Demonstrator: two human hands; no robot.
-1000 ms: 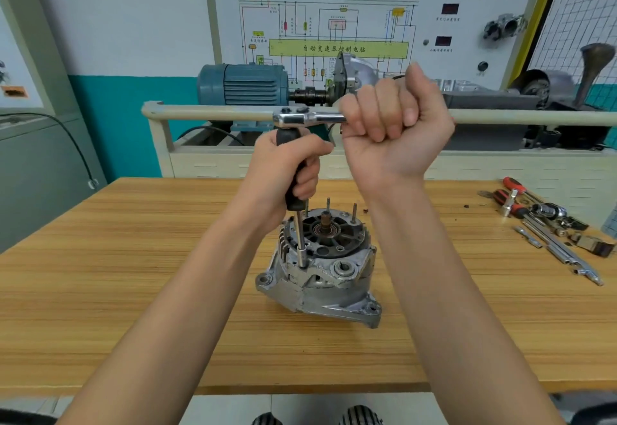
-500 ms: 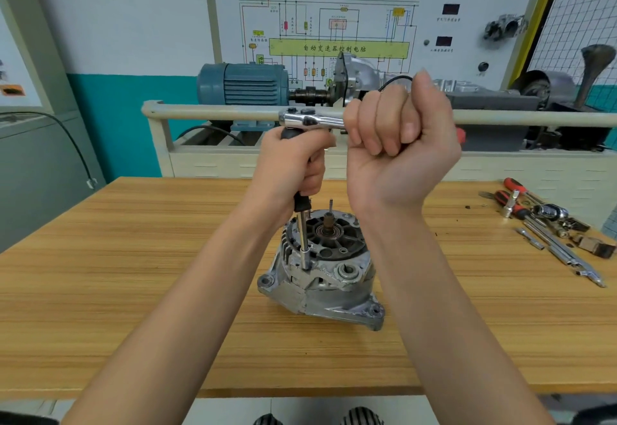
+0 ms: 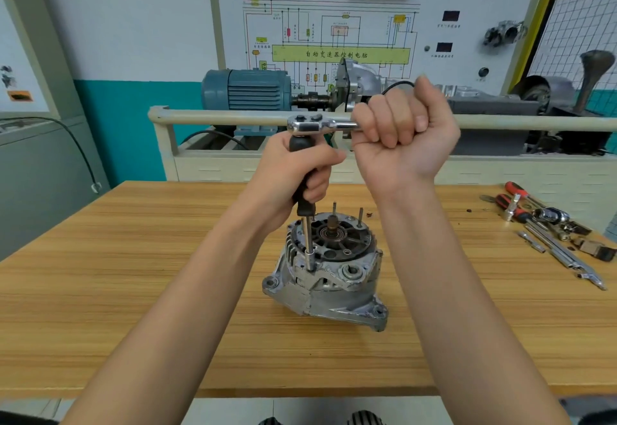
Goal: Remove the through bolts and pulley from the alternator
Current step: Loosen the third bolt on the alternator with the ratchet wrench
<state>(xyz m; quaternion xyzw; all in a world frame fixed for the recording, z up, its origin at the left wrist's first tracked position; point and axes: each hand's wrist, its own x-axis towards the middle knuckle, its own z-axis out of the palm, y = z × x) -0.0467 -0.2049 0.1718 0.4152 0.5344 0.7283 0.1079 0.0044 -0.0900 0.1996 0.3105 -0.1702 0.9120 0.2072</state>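
A grey alternator (image 3: pixel 329 281) stands on the wooden bench (image 3: pixel 133 291), its black end plate facing up with thin studs and a shaft sticking out. A long driver (image 3: pixel 309 244) with a black handle stands upright, its tip on a bolt at the housing's left rim. My left hand (image 3: pixel 297 171) grips that black handle. A chrome ratchet (image 3: pixel 314 123) sits on top of the driver, lying level. My right hand (image 3: pixel 400 137) is wrapped round the ratchet's handle, which is hidden in the fist.
Loose tools (image 3: pixel 547 227), among them red-handled ones, sockets and bars, lie at the bench's right end. Behind the bench stands a rail (image 3: pixel 217 117), a blue motor (image 3: pixel 247 89) and a wiring-diagram board (image 3: pixel 334 34). A black cable (image 3: pixel 80 151) hangs at the left.
My right hand has swung the ratchet handle a little, turning toward the right and away from me. The left hand stays on the driver and the alternator stays in place.
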